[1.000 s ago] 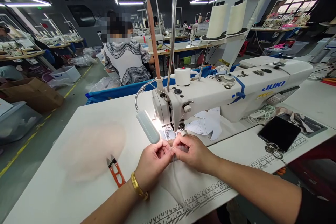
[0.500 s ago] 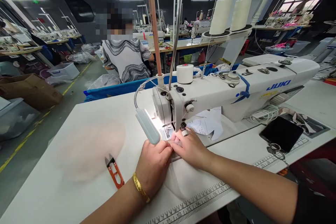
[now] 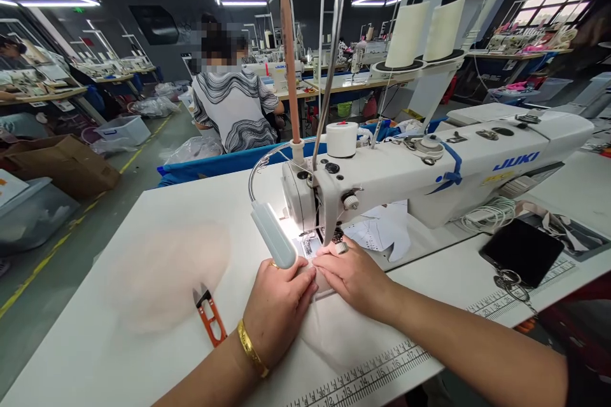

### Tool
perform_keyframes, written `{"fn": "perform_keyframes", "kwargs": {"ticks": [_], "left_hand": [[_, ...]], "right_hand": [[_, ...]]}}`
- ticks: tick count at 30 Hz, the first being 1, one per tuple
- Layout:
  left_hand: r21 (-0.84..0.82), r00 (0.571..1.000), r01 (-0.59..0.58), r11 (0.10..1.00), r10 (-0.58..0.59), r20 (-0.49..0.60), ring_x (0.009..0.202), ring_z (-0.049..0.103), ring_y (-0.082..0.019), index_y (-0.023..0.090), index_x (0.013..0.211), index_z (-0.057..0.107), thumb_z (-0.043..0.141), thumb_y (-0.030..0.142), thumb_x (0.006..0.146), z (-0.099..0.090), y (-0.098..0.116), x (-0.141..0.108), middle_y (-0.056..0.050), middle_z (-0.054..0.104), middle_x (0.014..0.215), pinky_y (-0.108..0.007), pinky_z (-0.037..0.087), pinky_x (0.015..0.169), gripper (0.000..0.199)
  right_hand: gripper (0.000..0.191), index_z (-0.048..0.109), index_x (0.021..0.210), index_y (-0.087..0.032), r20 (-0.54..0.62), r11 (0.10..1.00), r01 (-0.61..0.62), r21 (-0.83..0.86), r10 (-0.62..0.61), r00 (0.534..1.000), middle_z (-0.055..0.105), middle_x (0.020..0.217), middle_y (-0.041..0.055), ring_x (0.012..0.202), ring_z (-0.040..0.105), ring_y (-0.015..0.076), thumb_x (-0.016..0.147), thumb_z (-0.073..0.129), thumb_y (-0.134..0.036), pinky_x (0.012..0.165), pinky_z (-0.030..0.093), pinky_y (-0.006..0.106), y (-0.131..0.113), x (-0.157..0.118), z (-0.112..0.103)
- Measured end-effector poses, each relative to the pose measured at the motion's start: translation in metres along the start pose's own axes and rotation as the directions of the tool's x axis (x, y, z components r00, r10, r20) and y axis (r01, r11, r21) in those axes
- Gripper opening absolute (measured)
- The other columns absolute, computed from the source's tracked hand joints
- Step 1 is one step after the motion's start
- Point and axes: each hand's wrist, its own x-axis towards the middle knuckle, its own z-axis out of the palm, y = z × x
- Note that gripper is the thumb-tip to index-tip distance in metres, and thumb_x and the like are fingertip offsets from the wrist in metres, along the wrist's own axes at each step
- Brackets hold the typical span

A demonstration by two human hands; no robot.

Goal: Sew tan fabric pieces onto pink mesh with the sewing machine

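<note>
Just in front of the needle area of a white sewing machine [image 3: 401,172], my left hand [image 3: 279,305] has its fingers curled together on thin pale fabric [image 3: 334,331]. My right hand [image 3: 358,276] is beside it, its fingers pressed together on the same fabric close to the presser foot [image 3: 311,245]. The fingertips of both hands nearly meet. The fabric hangs toward the table's front edge. A small grey lamp [image 3: 274,235] shines on the needle area. Orange thread snips [image 3: 210,318] lie left of my left wrist, by a sheer pale pink piece [image 3: 167,273].
White paper pieces [image 3: 382,232] lie under the machine arm. A black phone [image 3: 521,252] with keys is at the right. A ruler strip [image 3: 363,381] runs along the front edge. A person in a patterned shirt [image 3: 236,108] sits beyond the table. Thread cones [image 3: 405,35] stand behind the machine.
The view has shifted slightly. The fingers of my right hand have straightened a little on the fabric, and my hands have moved slightly relative to each other.
</note>
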Motion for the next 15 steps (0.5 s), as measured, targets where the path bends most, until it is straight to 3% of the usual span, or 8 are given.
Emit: {"fn": "perform_keyframes", "kwargs": {"ticks": [4, 15], "left_hand": [[0.037, 1.0, 0.01, 0.999, -0.011, 0.029, 0.097, 0.066, -0.027, 0.021, 0.118, 0.07, 0.053, 0.024, 0.101, 0.0, 0.0001, -0.001, -0.01, 0.073, 0.122, -0.04, 0.049, 0.075, 0.024], [0.094, 0.996, 0.065, 0.993, -0.07, 0.051, 0.101, 0.066, -0.031, 0.021, 0.121, 0.07, 0.057, 0.028, 0.099, 0.001, 0.002, 0.0005, -0.012, 0.073, 0.124, -0.043, 0.05, 0.076, 0.027]], "right_hand": [[0.028, 0.074, 0.102, -0.024, -0.004, 0.999, -0.035, -0.034, 0.035, 0.999, 0.072, 0.1, 0.0076, 0.095, 0.058, 0.0261, 0.095, 0.052, -0.008, 0.085, 0.044, 0.039, 0.0025, 0.0023, -0.0006], [0.028, 0.074, 0.104, -0.023, -0.057, 0.994, -0.035, -0.102, 0.029, 0.998, 0.072, 0.096, 0.0071, 0.088, 0.053, 0.0257, 0.095, 0.051, -0.009, 0.081, 0.045, 0.036, 0.0014, 0.0063, -0.0005]]}}
